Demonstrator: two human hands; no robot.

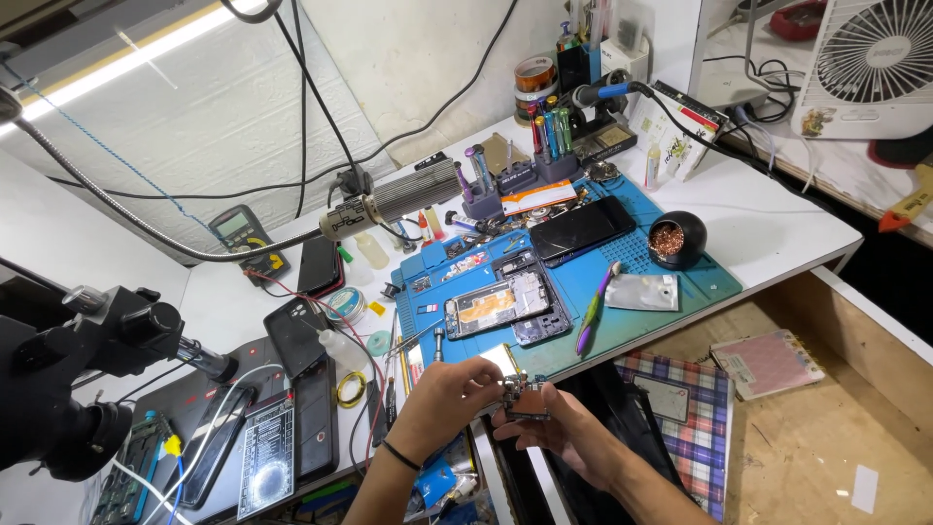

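My left hand (439, 397) and my right hand (556, 428) meet in front of the desk edge, both pinching a small dark circuit board (525, 397) with metal shields. A black band sits on my left wrist. Just beyond the hands, on the blue work mat (680, 277), lies an opened phone body (496, 306) showing its insides, with a dark back cover (546, 326) beside it. A purple and green pry tool (593, 306) lies to its right. A screwdriver (438, 342) rests near the mat's front left corner.
A black phone (581, 228) lies face up at the mat's back. A black pot of brass wool (675, 238), a silver pouch (641, 292), racks of screwdrivers (544, 146), a multimeter (243, 233), a microscope (87, 369) at left, a white fan (870, 63) and a checked cloth (695, 418) surround the spot.
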